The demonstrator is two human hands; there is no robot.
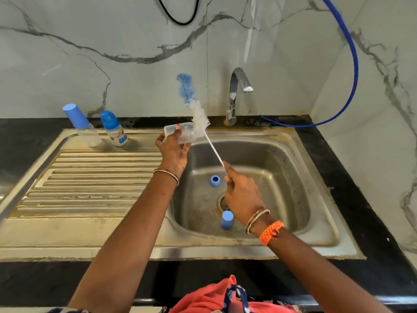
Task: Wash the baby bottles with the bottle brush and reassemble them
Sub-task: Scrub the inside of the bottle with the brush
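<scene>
Marble wall point(112, 30); black countertop point(352, 177)

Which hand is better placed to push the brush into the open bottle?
Probably the right hand: it already grips the bottle brush by its handle, bristles beside the bottle mouth, while the left hand holds that bottle.

brush point(195, 109): blue tip, white bristles | caps point(226, 220): blue | hose point(352, 64): blue | wall point(112, 41): grey-veined white marble
</scene>
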